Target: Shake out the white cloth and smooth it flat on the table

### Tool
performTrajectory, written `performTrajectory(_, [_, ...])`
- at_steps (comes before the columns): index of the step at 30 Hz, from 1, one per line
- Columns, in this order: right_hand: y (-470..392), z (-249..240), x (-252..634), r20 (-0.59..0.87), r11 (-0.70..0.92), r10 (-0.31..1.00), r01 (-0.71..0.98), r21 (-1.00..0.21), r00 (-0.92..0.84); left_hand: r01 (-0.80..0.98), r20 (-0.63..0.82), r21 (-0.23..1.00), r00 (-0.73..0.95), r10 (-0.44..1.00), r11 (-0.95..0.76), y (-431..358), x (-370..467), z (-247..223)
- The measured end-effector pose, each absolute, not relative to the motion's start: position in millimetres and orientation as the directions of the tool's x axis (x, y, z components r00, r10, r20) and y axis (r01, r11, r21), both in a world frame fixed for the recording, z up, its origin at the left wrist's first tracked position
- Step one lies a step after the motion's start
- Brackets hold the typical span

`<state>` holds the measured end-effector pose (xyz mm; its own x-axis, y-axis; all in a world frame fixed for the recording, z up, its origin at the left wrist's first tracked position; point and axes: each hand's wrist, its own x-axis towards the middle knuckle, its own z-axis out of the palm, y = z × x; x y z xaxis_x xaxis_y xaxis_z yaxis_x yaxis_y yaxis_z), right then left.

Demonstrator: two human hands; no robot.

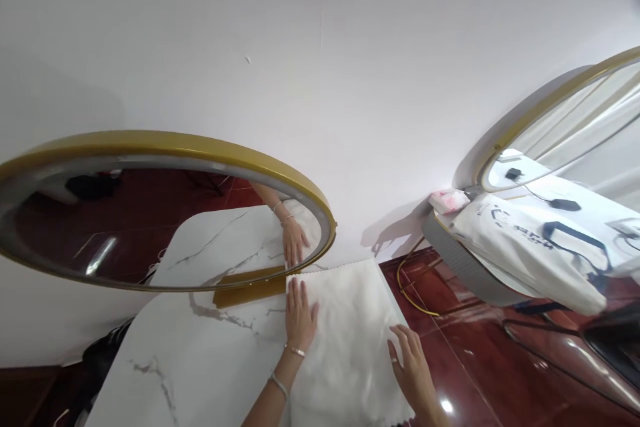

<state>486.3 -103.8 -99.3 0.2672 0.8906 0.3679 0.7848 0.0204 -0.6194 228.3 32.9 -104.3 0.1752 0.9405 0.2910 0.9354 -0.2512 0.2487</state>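
A white cloth (347, 333) with a zigzag-cut edge lies spread on the right part of a white marble-patterned table (210, 360). My left hand (301, 313) rests flat along the cloth's left edge near its far corner, fingers stretched out; a bracelet and a band circle the wrist. At the cloth's right side is my right hand (411, 363), with a ring on one finger. Its fingers are apart and slightly bent, on or just over the edge; whether they touch it I cannot tell. The near end of the cloth runs out of view.
A gold-rimmed oval mirror (165, 141) overhangs the table's far side, reflecting my left hand. To the right, a second table (475, 267) carries a white printed bag (520, 240) and a tissue pack (449, 201) under another mirror (555, 93). Red tiled floor (450, 360) lies between the tables.
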Motion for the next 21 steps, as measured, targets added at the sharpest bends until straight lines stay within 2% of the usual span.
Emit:
performTrajectory(4, [-172,-109,497,0.154,-0.263,0.842,0.644,-0.718,0.517,0.934,0.278,0.256,0.176,0.944,-0.250,33,233,-100])
performTrajectory(8, [-188,-100,488,-0.114,-0.510,0.722,0.414,-0.754,0.683,0.934,0.238,0.272,0.169,0.957,-0.232,34,238,-92])
performTrajectory(14, [-173,-76,490,-0.324,-0.611,0.612,0.171,-0.773,0.722,0.926,0.224,0.279,0.193,0.955,-0.253,34,237,-88])
performTrajectory(16, [-175,-72,495,-0.338,-0.627,0.619,0.187,-0.756,0.709,0.928,0.223,0.275,0.192,0.956,-0.250,34,237,-88])
performTrajectory(21, [-191,-78,507,-0.230,-0.608,0.672,0.347,-0.714,0.704,0.931,0.213,0.279,0.179,0.960,-0.235,33,239,-86])
